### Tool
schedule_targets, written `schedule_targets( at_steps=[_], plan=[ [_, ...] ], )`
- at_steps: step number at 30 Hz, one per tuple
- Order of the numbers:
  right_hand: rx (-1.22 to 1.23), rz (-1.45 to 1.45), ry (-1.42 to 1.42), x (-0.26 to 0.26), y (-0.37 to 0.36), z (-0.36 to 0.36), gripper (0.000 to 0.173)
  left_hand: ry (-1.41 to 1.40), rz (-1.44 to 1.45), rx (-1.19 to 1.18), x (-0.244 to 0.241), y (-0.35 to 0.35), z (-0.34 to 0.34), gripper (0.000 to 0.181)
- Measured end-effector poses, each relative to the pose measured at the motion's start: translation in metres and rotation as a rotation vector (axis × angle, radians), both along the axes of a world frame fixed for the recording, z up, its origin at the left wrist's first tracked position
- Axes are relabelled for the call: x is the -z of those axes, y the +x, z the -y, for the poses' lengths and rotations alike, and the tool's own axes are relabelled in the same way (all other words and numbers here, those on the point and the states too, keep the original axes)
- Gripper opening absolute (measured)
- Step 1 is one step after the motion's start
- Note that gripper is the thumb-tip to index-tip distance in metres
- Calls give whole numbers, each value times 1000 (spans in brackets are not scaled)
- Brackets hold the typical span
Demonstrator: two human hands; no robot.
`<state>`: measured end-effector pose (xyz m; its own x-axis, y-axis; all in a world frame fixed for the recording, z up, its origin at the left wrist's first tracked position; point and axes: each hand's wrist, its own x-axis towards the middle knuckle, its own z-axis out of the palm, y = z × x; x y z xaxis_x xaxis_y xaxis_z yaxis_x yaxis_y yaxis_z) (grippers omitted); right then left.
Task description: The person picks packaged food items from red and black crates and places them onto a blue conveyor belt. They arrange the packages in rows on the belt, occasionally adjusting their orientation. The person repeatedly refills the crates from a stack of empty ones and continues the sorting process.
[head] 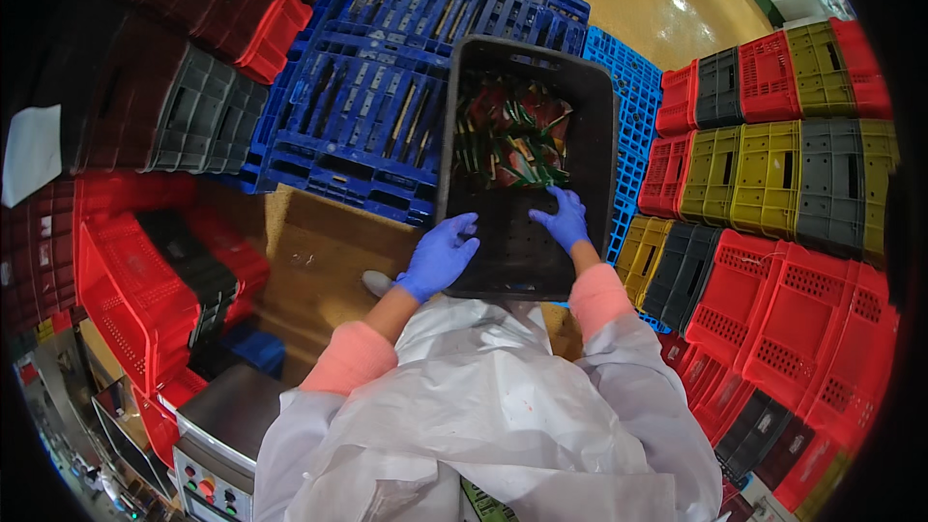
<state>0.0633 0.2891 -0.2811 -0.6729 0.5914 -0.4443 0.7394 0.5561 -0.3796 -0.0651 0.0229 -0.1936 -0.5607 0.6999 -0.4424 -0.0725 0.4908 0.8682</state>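
Observation:
A deep black plastic crate (533, 246) stands in front of me. Packets with green edges and reddish contents (515, 134) lie in its far part; its near floor shows bare. My left hand (440, 254), in a blue glove, is over the crate's near left rim with fingers apart and nothing in it. My right hand (564, 219), gloved the same way, is inside the crate on the right, its fingers apart near the closest packets. Whether its fingertips touch a packet is unclear.
Blue plastic pallets (377, 87) lie beyond and left of the crate, a light blue pallet (631, 98) to its right. Stacked red, yellow and grey crates (768, 181) rise on the right, more red crates (138, 290) on the left. A steel machine with buttons (217, 478) stands lower left.

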Motion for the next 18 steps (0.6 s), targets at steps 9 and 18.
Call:
schedule_targets(
  at_steps=[9, 18],
  plan=[
    [105, 178, -107, 81, -68, -51, 97, -574, -343, -98, 105, -29, -152, 90],
    [-46, 61, -101, 124, -92, -64, 35, -729, -460, 124, 184, -65, -176, 35]
  ],
)
